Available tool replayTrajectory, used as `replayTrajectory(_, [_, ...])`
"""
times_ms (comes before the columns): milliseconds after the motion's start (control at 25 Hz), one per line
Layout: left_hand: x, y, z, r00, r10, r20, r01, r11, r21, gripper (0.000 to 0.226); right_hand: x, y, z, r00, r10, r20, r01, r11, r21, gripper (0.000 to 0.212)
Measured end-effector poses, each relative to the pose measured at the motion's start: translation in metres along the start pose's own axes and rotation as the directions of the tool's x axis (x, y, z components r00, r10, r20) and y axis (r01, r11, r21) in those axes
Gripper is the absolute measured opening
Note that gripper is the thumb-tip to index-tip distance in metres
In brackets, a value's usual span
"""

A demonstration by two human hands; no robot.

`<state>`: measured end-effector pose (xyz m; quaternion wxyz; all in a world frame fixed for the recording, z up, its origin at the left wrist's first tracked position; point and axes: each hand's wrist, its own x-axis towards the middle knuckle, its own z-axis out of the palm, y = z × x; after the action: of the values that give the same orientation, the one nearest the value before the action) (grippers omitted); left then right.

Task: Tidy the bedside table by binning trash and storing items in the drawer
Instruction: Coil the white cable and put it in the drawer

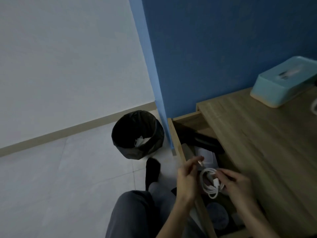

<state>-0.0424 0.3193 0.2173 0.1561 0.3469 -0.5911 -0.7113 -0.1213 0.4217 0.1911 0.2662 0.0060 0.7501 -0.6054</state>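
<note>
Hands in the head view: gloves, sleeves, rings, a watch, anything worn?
Nothing worn that shows. Left hand and right hand are both bare, with no gloves. Both forearms are bare as far as the frame edge, no sleeve visible. No watch, band or ring can be made out, though the picture is dim and blurred.

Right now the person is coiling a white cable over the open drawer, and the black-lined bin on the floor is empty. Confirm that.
Not quite. The bin is not empty: the head view shows white crumpled trash inside. The rest holds: both hands coil the white cable over the open drawer.
</note>
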Motion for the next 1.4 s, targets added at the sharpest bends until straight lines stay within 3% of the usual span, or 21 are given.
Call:
replayTrajectory(40, [0.003, -0.007, -0.003, 0.999, 0.049, -0.025, -0.047, 0.997, 0.069, 0.04, 0.005, 0.01, 0.002, 0.999, 0.028, -0.025, -0.028, 1.0, 0.004, 0.007])
replayTrajectory(160, [0.013, -0.032, -0.009, 0.994, 0.096, -0.056, -0.088, 0.987, 0.135, 0.042, 0.02, 0.036, 0.008, 0.988, 0.105, -0.11, -0.104, 0.994, 0.015, 0.024])
replayTrajectory(440, [0.018, -0.057, -0.006, 1.0, 0.01, -0.008, -0.01, 0.999, -0.046, 0.052, 0.039, 0.068, 0.027, 0.973, 0.139, -0.184, -0.154, 0.986, -0.066, 0.02])
replayTrajectory(640, [0.019, -0.053, -0.005, 1.0, 0.015, -0.006, -0.015, 0.998, -0.057, 0.05, 0.045, 0.077, 0.039, 0.983, 0.165, -0.083, -0.181, 0.95, -0.255, 0.019])
replayTrajectory(760, [0.018, -0.054, -0.004, 1.0, 0.01, -0.016, -0.011, 0.997, -0.072, 0.05, 0.042, 0.073, 0.041, 0.98, 0.172, -0.099, -0.196, 0.919, -0.342, 0.018])
replayTrajectory(920, [0.019, -0.053, -0.003, 1.0, -0.006, -0.026, 0.004, 0.995, -0.102, 0.049, 0.025, 0.056, 0.036, 0.998, 0.062, 0.022, -0.029, 0.713, -0.701, 0.035])
replayTrajectory(1000, [0.02, -0.053, -0.002, 0.999, -0.012, -0.033, 0.007, 0.991, -0.133, 0.048, 0.011, 0.035, 0.024, 0.984, -0.099, 0.151, 0.177, 0.69, -0.702, 0.033])
replayTrajectory(1080, [0.02, -0.051, 0.001, 1.0, 0.0, -0.028, -0.004, 0.99, -0.14, 0.049, -0.005, 0.001, 0.0, 0.928, -0.327, 0.176, 0.364, 0.709, -0.603, 0.023])
replayTrajectory(1160, [0.021, -0.052, 0.005, 1.0, 0.007, -0.02, -0.01, 0.992, -0.126, 0.05, 0.001, -0.024, -0.032, 0.798, -0.6, 0.062, 0.493, 0.59, -0.639, 0.025])
replayTrajectory(1200, [0.021, -0.053, 0.008, 1.0, 0.0, -0.012, -0.001, 0.992, -0.127, 0.055, 0.013, -0.028, -0.048, 0.749, -0.663, 0.006, 0.475, 0.529, -0.703, 0.031])
replayTrajectory(1280, [0.023, -0.055, 0.01, 1.0, -0.016, -0.001, 0.016, 0.991, -0.134, 0.077, 0.039, -0.021, -0.065, 0.791, -0.612, -0.018, 0.355, 0.482, -0.801, 0.047])
replayTrajectory(1320, [0.025, -0.057, 0.013, 1.0, -0.023, 0.007, 0.024, 0.991, -0.132, 0.077, 0.047, -0.014, -0.067, 0.818, -0.575, -0.005, 0.311, 0.45, -0.837, 0.051])
replayTrajectory(1400, [0.03, -0.059, 0.023, 0.999, -0.027, 0.021, 0.03, 0.992, -0.124, 0.052, 0.055, -0.001, -0.064, 0.841, -0.541, 0.009, 0.245, 0.365, -0.898, 0.053])
